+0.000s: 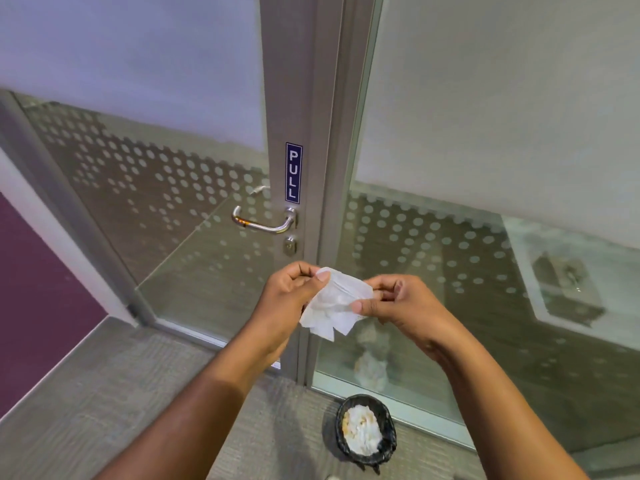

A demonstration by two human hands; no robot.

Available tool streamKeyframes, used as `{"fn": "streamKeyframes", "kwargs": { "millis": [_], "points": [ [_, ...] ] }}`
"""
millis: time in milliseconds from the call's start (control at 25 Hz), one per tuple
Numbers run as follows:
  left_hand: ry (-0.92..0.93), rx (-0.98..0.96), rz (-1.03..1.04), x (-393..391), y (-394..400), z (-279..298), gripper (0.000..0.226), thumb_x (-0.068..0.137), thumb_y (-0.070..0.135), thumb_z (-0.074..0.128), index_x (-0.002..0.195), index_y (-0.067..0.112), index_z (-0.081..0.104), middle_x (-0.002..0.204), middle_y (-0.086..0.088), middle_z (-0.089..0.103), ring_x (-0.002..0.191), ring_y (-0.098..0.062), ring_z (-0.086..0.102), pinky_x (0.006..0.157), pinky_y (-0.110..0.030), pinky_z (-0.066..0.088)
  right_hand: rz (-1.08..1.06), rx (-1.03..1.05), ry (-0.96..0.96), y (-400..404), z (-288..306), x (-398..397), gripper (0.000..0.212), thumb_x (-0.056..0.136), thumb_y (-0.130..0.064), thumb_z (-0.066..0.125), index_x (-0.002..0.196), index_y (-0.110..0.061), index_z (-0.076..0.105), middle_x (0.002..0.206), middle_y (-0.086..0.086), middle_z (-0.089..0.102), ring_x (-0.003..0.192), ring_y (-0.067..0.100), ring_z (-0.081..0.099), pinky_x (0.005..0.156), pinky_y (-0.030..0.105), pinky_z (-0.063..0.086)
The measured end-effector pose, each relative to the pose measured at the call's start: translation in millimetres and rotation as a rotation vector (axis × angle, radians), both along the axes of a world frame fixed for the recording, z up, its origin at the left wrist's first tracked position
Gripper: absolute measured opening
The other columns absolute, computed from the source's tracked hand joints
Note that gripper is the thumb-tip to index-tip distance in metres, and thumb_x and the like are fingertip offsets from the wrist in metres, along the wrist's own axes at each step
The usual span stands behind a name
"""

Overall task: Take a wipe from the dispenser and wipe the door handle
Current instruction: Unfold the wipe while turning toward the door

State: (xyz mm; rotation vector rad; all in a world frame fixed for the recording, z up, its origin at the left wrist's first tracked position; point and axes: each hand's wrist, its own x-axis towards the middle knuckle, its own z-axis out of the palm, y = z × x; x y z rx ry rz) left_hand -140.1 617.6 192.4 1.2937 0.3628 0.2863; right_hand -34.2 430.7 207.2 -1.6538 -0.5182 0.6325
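Observation:
A white wipe [334, 304] hangs crumpled between both hands in the middle of the head view. My left hand [284, 299] pinches its upper left corner and my right hand [401, 303] pinches its right edge. The chrome lever door handle [263, 221] sits above the hands on the grey metal door frame [294, 98], pointing left, with a keyhole cylinder [290, 244] just under it. Both hands are below the handle and apart from it. No dispenser is in view.
A blue PULL sign [293, 173] is fixed above the handle. The glass door [173, 202] and the glass panel [467, 254] to its right carry frosted dots. A black bin [365, 434] with used white wipes stands on the grey carpet at the lower right.

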Motion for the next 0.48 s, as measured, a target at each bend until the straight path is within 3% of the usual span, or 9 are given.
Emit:
{"fn": "streamKeyframes", "kwargs": {
  "millis": [80, 160, 240, 360, 480],
  "points": [
    [0.012, -0.025, -0.007, 6, 14, 2, 0.012, 0.104, 0.013, 0.068, 0.092, 0.013, 0.068, 0.084, -0.002, 0.079, 0.073, -0.013, 0.07, 0.064, -0.022, 0.056, -0.023, 0.026, -0.007, 12, -6, 13, 0.007, 0.093, -0.003, 0.074, 0.089, 0.003, 0.073, 0.079, 0.017, 0.066, 0.077, 0.023, 0.055, 0.064, 0.025, 0.046],
    [0.027, -0.042, -0.051, 14, 29, 6, 0.01, 0.095, 0.023, 0.073, 0.092, 0.015, 0.068, 0.088, -0.004, 0.079, 0.075, -0.011, 0.07, 0.064, -0.02, 0.054, -0.034, 0.146, 0.17, 29, -11, 20, 0.009, 0.1, -0.009, 0.065, 0.096, -0.007, 0.073, 0.087, 0.009, 0.073, 0.082, 0.019, 0.067, 0.076, 0.028, 0.058],
    [0.023, -0.04, -0.062, 24, 42, 12, 0.011, 0.087, 0.025, 0.074, 0.088, 0.016, 0.069, 0.083, -0.003, 0.078, 0.068, -0.008, 0.069, 0.06, -0.019, 0.051, -0.018, 0.258, 0.329, 45, -16, 27, 0.013, 0.104, -0.014, 0.059, 0.106, -0.01, 0.072, 0.098, 0.008, 0.077, 0.09, 0.018, 0.072, 0.088, 0.036, 0.059],
    [0.018, -0.07, 0.006, 42, 57, 17, 0.012, 0.086, 0.025, 0.074, 0.089, 0.014, 0.069, 0.082, -0.005, 0.077, 0.065, -0.01, 0.07, 0.058, -0.024, 0.052, 0.019, 0.313, 0.326, 64, -17, 46, 0.02, 0.105, -0.02, 0.057, 0.11, -0.009, 0.073, 0.104, 0.009, 0.079, 0.09, 0.018, 0.071, 0.087, 0.034, 0.054],
    [0.043, -0.097, 0.014, 47, 68, 20, 0.011, 0.092, 0.023, 0.077, 0.091, 0.016, 0.069, 0.085, -0.005, 0.077, 0.067, -0.014, 0.073, 0.057, -0.025, 0.057, 0.047, 0.43, 0.508, 75, -7, 63, 0.031, 0.103, -0.026, 0.059, 0.121, -0.005, 0.074, 0.12, 0.017, 0.077, 0.098, 0.02, 0.075, 0.082, 0.03, 0.06]
  ]
}}
